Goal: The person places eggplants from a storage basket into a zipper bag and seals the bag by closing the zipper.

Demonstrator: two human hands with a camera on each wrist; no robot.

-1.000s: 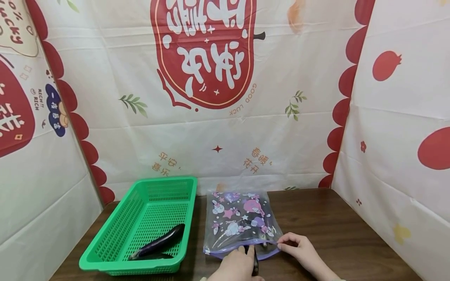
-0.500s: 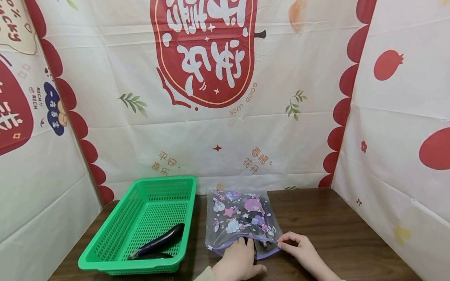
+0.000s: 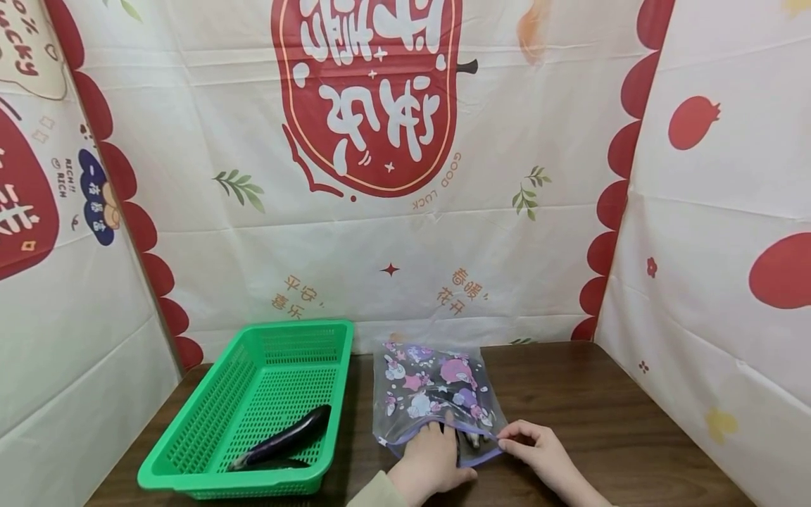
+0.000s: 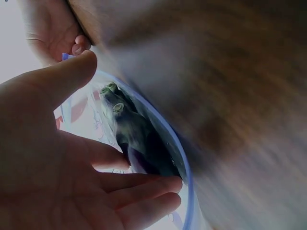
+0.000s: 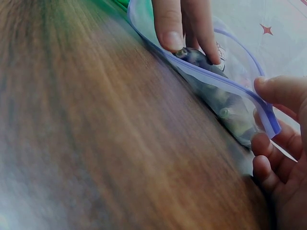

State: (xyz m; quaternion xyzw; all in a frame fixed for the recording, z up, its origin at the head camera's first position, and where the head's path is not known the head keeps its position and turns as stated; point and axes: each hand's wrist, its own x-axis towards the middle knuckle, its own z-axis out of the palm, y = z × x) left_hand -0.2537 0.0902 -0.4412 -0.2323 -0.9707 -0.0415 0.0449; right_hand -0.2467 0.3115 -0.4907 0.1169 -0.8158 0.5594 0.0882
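- Head view: the left hand [image 3: 431, 458] reaches into the mouth of a clear bag [image 3: 405, 412] on the bench [image 3: 570, 394]. Its fingers are straight, with the thumb apart, so it does not seem to grip anything.
- The right hand [image 3: 538, 451] pinches the bag's rim [image 5: 206, 73] at the right corner, between thumb and fingers.
- Eggplants [image 4: 144, 143] lie in the bag, stems toward the mouth. At least two stems show. The left thumb is near one; I cannot tell if it touches.
- One more eggplant [image 3: 288, 440] lies in the green basket [image 3: 234, 484], near the front. A dark shape is just beside it, maybe another one.
- To do this step well, I think the left hand should push gently at the stem ends, so the eggplants sit deep. The right hand should hold the rim up and steady, or the bag could slide or fold.
- It seems wise to keep stems off the plastic, as a rough one might poke it.
- The bag is thin and floppy, with pink and purple pictures. Its rim is a purple strip with a small white slider [image 3: 382, 441].
- The eggplants are long, smooth, dark and shiny, and may roll. The basket is full of little holes. The bench is brown, with wood lines.
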